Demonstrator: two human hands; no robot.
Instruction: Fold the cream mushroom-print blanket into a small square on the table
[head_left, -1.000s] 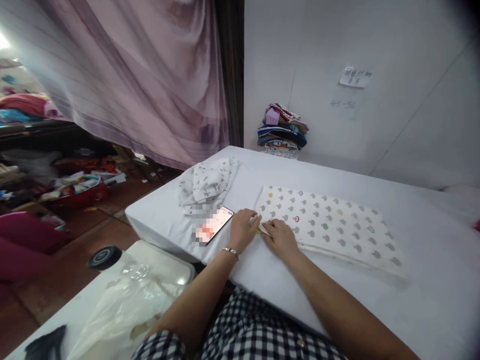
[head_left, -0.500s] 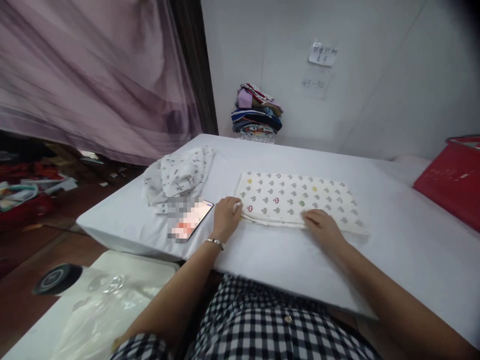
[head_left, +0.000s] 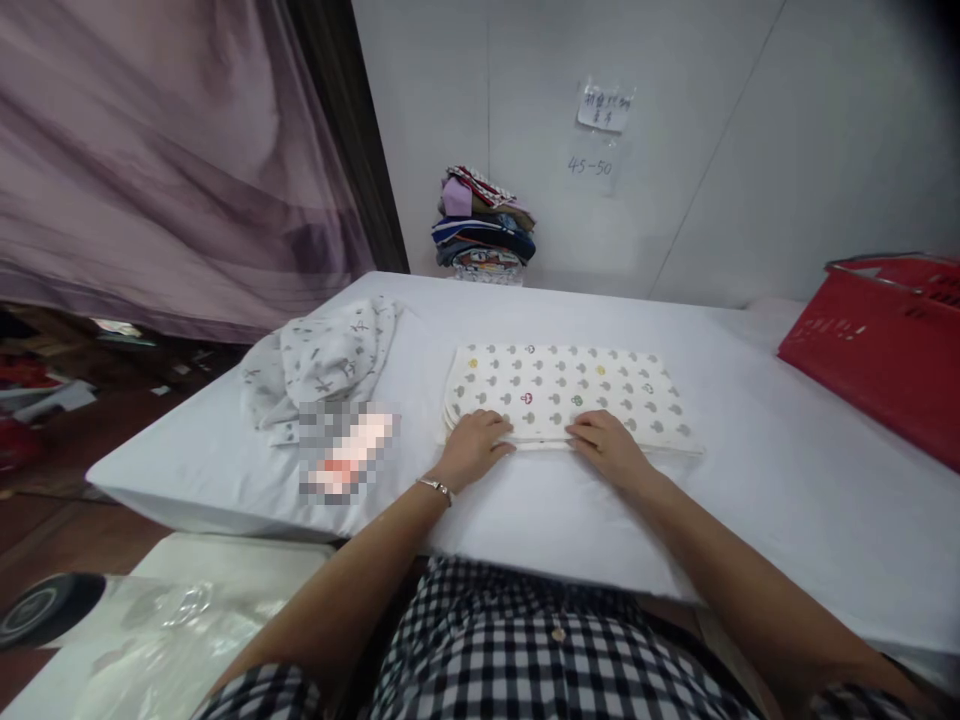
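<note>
A folded cream cloth (head_left: 570, 388) printed with small grey and coloured shapes lies flat on the white padded table (head_left: 750, 480). My left hand (head_left: 474, 448) rests palm down on the cloth's near edge, towards its left corner, with a thin bracelet at the wrist. My right hand (head_left: 606, 446) presses the same near edge a little to the right, fingers spread flat. Neither hand grips the cloth. A phone (head_left: 346, 455) with a lit, blurred screen lies on the table just left of my left hand.
A crumpled white cloth (head_left: 322, 355) with grey crosses lies at the table's left. A pile of folded clothes (head_left: 484, 225) stands by the far wall. A red basket (head_left: 885, 340) sits at the right. Clear plastic and a black lid (head_left: 41, 605) lie on a low surface, bottom left.
My left hand slid from the cloth's left corner rightwards along its near edge. My right hand, which had swept out to the right, came back towards the left one. The view turned right.
</note>
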